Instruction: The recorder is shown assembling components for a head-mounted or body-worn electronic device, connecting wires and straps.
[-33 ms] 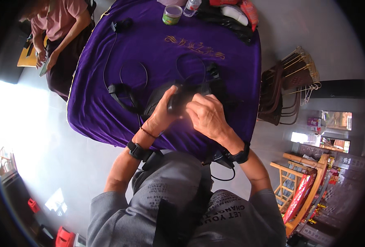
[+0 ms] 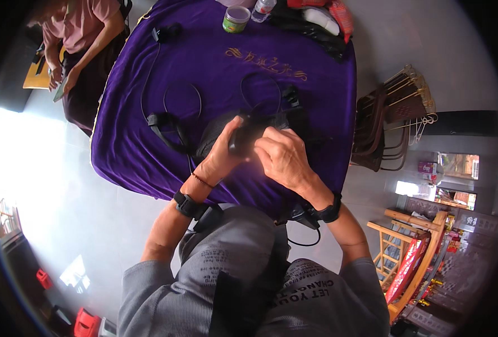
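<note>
Over the near part of the purple-covered table (image 2: pixel 204 62), my left hand (image 2: pixel 226 149) grips a small black object (image 2: pixel 239 139), thumb up along its side. Blur hides what kind of object it is. My right hand (image 2: pixel 282 154) is just right of it, fingers curled and pinched together against the blurred area; whatever they hold is hidden. Behind and beside both hands lies black mesh-like gear (image 2: pixel 212 135). A black strap with a cable (image 2: pixel 167 132) rests to the left of my left hand. Thin black cable loops (image 2: pixel 260 78) lie beyond.
A tub (image 2: pixel 236 19), a clear bottle (image 2: pixel 263 10) and a black bag (image 2: pixel 310 28) stand at the far edge. A small black device (image 2: pixel 162 35) lies far left. Someone in a pink shirt (image 2: pixel 83 28) sits at left. Stacked chairs (image 2: pixel 381 123) and a wooden frame (image 2: pixel 411 253) are at right.
</note>
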Demonstrator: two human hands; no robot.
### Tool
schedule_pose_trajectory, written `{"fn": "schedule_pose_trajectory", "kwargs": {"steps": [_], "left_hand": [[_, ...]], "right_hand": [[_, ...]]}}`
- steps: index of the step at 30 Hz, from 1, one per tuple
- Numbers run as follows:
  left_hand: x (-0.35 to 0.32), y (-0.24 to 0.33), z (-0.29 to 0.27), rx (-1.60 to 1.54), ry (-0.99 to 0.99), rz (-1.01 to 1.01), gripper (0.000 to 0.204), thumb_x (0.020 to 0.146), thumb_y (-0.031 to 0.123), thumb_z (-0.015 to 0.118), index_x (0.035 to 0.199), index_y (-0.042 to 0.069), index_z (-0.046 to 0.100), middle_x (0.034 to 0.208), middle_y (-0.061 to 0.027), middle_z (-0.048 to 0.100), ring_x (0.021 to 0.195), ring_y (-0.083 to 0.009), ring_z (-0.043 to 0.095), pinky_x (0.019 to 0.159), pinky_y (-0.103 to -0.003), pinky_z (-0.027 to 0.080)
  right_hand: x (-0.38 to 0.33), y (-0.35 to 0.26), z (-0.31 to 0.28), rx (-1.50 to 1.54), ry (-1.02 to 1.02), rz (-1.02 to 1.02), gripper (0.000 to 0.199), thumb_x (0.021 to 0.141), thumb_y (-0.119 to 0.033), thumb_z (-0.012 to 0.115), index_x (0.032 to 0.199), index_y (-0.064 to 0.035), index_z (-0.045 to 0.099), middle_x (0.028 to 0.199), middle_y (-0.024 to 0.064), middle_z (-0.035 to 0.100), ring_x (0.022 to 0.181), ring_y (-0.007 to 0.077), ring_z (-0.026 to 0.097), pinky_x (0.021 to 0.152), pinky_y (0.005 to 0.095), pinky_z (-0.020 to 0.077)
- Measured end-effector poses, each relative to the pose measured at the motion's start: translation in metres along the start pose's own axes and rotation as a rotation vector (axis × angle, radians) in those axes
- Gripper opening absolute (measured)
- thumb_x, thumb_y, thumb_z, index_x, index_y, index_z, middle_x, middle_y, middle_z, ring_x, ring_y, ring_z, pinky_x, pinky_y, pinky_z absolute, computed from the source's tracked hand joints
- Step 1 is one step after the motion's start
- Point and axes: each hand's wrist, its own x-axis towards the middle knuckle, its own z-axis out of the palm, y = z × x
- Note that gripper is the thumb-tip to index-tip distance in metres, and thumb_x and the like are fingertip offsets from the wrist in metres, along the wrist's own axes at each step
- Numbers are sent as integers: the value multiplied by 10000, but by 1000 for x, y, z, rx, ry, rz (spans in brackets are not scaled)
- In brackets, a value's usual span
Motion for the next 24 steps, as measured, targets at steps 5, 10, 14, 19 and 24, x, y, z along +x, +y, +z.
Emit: {"fn": "schedule_pose_trajectory", "kwargs": {"steps": [5,10,14,19,24], "left_hand": [[0,15,29,-459,222,-167,413,931,504,416,955,140,610,816,-16,650,684,-153,607,484,-275,454],[-17,72,47,-634,47,-278,399,931,491,432,943,135,614,794,-23,640,672,-170,599,483,-279,453],[-20,82,50,-876,23,-351,393,930,478,445,939,124,614,804,-36,641,666,-191,599,492,-288,466],[-21,63,44,-333,69,-45,401,925,476,456,980,114,621,839,-56,655,656,-216,605,514,-294,486],[-25,50,19,-1375,-408,-264,359,937,317,482,1224,102,504,1136,-20,599,996,-124,548,861,-296,465]], "right_hand": [[7,3,-3,49,-52,29,33,720,-26,656,720,-37,625,708,78,562,609,273,572,582,356,464],[14,5,-6,119,-127,79,14,731,-17,654,736,-18,641,714,96,584,596,284,583,558,356,466],[19,4,-8,150,-189,148,32,742,-38,647,763,-14,648,721,103,589,621,286,594,573,364,474],[26,3,-16,430,-65,252,208,723,17,670,924,-19,625,755,92,595,650,231,613,603,332,491],[27,-2,-28,382,-19,240,475,670,46,704,1123,-34,583,875,83,598,843,212,610,778,313,488]]}}
